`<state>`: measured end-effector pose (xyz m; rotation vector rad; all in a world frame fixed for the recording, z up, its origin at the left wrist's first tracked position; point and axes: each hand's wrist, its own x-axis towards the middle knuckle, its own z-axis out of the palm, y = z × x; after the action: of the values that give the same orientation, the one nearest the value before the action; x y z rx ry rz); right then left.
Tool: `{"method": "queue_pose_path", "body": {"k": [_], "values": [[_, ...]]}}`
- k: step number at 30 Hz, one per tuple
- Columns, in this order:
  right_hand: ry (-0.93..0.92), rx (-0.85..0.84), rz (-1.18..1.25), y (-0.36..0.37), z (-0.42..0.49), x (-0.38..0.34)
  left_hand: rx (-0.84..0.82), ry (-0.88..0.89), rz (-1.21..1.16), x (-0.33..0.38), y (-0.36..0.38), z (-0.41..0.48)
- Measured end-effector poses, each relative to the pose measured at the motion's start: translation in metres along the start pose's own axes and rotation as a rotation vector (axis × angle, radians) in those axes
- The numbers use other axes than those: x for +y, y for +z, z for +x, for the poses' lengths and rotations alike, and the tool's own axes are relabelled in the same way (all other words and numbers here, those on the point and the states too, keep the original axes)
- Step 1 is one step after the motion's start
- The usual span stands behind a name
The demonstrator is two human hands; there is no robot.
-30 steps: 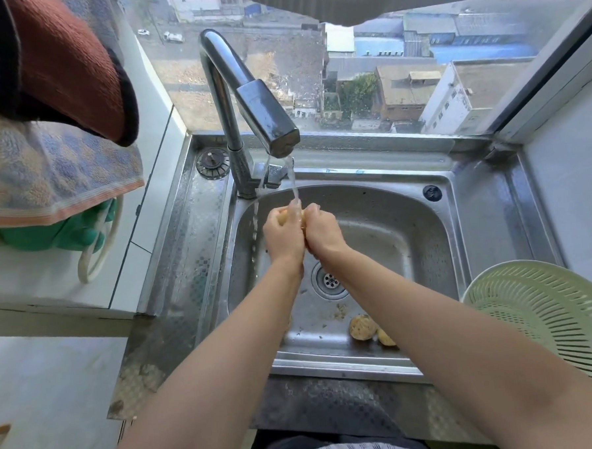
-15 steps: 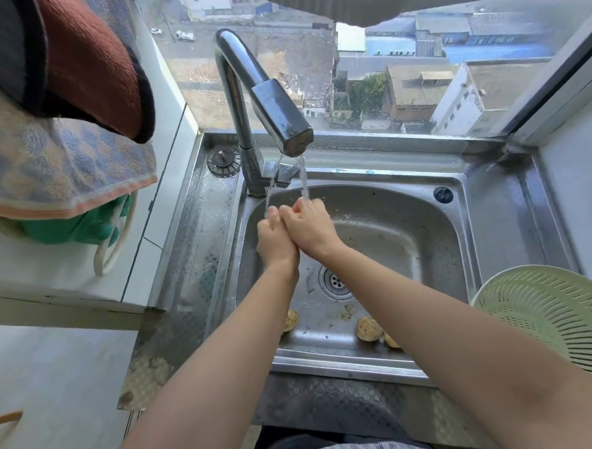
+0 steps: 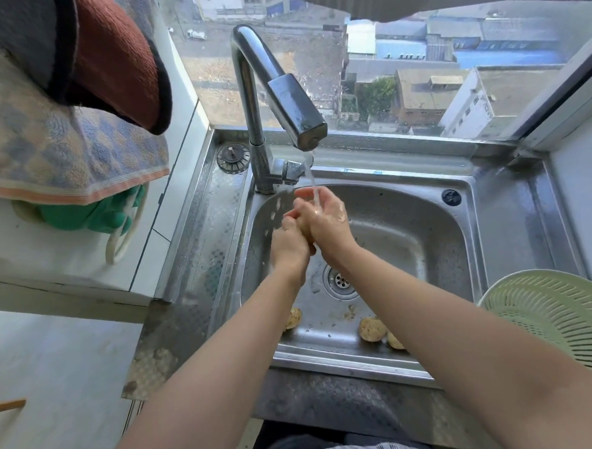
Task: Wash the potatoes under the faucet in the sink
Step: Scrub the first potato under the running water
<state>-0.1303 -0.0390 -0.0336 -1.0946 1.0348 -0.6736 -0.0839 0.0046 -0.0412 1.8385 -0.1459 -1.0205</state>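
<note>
Steel sink [image 3: 426, 251] holds three potatoes [image 3: 372, 329]; left hand [image 3: 288, 242], right hand [image 3: 327, 221] fingers [image 3: 303, 192] interlocked under faucet [image 3: 281, 98], grip unclear.

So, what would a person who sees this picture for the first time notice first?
First the left hand and the right hand, pressed together under the thin stream from the tall steel faucet over the sink; whether they hold a potato is hidden. Next, the rooftops far below, through the window behind the faucet. Then three speckled potatoes on the sink floor near its front edge, and a pale green colander at the right.
</note>
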Motion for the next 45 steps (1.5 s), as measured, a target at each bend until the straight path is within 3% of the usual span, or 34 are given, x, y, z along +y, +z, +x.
{"method": "queue_pose_path", "body": {"k": [2, 5, 10, 12, 14, 16, 21, 23, 25, 29, 33, 36, 40, 45], "values": [[0.177, 0.150, 0.169, 0.008, 0.013, -0.005, 0.060, 0.044, 0.028, -0.003, 0.003, -0.001], [0.355, 0.154, 0.391, 0.016, 0.014, -0.011, 0.113, 0.028, 0.065, -0.002, 0.000, -0.003], [0.002, -0.147, 0.035, 0.009, -0.006, 0.012, 0.119, -0.067, -0.003, 0.004, -0.008, 0.008], [-0.065, -0.100, -0.094, 0.007, -0.002, 0.021, 0.070, -0.070, 0.015, 0.000, -0.007, 0.007], [-0.054, 0.036, -0.116, 0.008, 0.004, 0.019, 0.039, -0.086, 0.012, -0.002, -0.003, 0.001], [0.011, 0.064, -0.067, 0.006, 0.007, 0.015, 0.005, -0.150, -0.015, -0.002, -0.003, -0.003], [0.169, -0.223, 0.214, -0.013, 0.001, 0.017, -0.166, -0.434, -0.192, 0.015, -0.012, -0.006], [0.171, -0.283, 0.169, -0.012, -0.003, 0.021, -0.170, -0.470, -0.222, 0.019, -0.010, -0.007], [0.120, -0.264, 0.054, -0.010, -0.004, 0.019, -0.167, -0.460, -0.228, 0.018, -0.008, -0.008], [0.111, -0.049, -0.020, -0.001, 0.005, 0.007, -0.173, -0.353, -0.270, 0.008, -0.002, -0.012], [0.065, 0.002, -0.134, 0.005, 0.011, 0.010, -0.128, -0.260, -0.334, 0.008, -0.001, -0.016], [-0.023, 0.046, -0.244, 0.003, 0.007, 0.016, -0.192, -0.195, -0.334, 0.007, -0.002, -0.014], [0.048, -0.049, -0.100, -0.006, -0.001, 0.026, -0.164, -0.155, -0.236, 0.003, 0.000, -0.014], [0.065, -0.326, 0.024, -0.028, -0.004, 0.025, -0.144, -0.215, -0.294, -0.002, -0.008, -0.006]]}}
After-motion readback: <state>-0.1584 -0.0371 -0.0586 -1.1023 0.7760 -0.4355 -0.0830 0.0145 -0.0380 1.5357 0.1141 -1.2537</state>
